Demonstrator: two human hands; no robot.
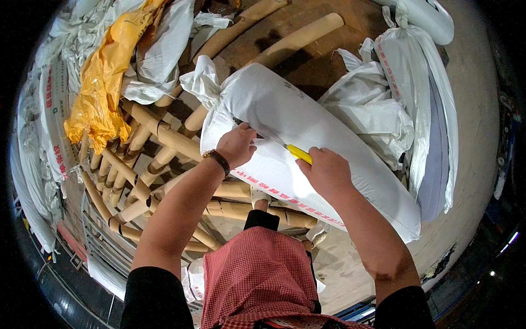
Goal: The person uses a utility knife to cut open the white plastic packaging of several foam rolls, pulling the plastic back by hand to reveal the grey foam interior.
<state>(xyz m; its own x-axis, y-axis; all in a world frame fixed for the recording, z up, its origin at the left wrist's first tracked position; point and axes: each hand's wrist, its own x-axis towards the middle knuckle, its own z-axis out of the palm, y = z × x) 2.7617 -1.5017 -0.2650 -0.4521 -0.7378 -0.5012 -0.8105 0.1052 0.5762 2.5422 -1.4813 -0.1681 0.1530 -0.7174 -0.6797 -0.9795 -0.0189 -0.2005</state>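
Woven white sack, smooth, slit by yellow-handled knife.

Long white woven sack lies slanted across cardboard tubes; yellow-handled knife (blade down) on it.

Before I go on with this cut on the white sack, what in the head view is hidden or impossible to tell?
- Knife blade tip: the yellow-handled knife meets the white sack, but the blade is too thin to trace.
- Right hand: its fingers wrap the handle, hiding the grip.
- Sack contents: covered by the woven fabric.
- Left hand: its palm is pressed on the sack, unseen.
- Cardboard tubes: partly buried under sacks.
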